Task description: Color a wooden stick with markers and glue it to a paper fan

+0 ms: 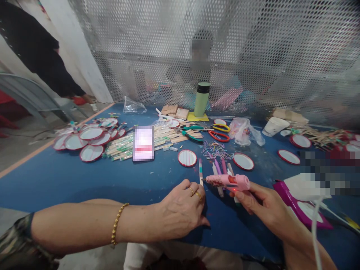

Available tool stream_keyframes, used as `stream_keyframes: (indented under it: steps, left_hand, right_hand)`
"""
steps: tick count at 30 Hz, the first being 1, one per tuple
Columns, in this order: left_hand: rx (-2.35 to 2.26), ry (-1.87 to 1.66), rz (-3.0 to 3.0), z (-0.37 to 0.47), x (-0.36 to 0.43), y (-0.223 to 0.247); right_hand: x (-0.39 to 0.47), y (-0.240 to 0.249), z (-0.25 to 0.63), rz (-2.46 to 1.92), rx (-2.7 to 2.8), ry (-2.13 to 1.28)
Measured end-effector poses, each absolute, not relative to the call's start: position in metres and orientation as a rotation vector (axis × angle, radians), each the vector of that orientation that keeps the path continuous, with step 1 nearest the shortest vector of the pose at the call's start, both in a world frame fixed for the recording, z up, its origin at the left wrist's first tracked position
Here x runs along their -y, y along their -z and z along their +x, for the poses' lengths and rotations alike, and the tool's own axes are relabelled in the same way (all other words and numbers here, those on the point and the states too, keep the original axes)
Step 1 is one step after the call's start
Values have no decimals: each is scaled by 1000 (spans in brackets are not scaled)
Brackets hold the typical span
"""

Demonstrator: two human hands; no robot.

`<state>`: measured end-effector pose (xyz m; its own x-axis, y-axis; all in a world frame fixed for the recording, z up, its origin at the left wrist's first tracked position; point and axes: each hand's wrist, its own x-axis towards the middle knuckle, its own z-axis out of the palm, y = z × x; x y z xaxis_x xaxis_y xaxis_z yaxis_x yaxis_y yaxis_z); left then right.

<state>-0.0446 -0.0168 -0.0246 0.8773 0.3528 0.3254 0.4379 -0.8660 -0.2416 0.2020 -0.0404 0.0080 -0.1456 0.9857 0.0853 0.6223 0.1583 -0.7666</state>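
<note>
My left hand [184, 210], with two gold rings, rests on the blue table with its fingers curled round the near end of a thin stick [200, 170]. That stick stands out beyond the knuckles and has purple and teal marks. In my right hand [260, 202] is a pink glue gun [232, 182], its nozzle pointing left at the stick just past my left hand. A small red light glows under the gun. Markers [217, 168] lie behind and below the gun. A round white disc with a red rim [187, 158] lies just beyond my left hand.
Red-rimmed discs [91, 153] are piled at the left, beside many sticks [120, 146]. A phone [143, 143], scissors [218, 135], pliers [191, 135], a green bottle [201, 101] and a paper cup [275, 126] stand or lie farther back. A white cable [315, 232] hangs at the right.
</note>
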Motion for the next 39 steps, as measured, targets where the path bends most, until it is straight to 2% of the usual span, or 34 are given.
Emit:
stream_keyframes:
  steps: [14, 21, 39]
  left_hand:
    - [597, 330, -2760, -44, 17, 23]
    - [572, 441, -2712, -45, 17, 27]
    - [568, 424, -2685, -46, 17, 31]
  right_hand:
    - [41, -10, 201, -1534, 1856, -782]
    - [40, -10, 200, -1523, 1852, -793]
    - [39, -8, 200, -1514, 1860, -770]
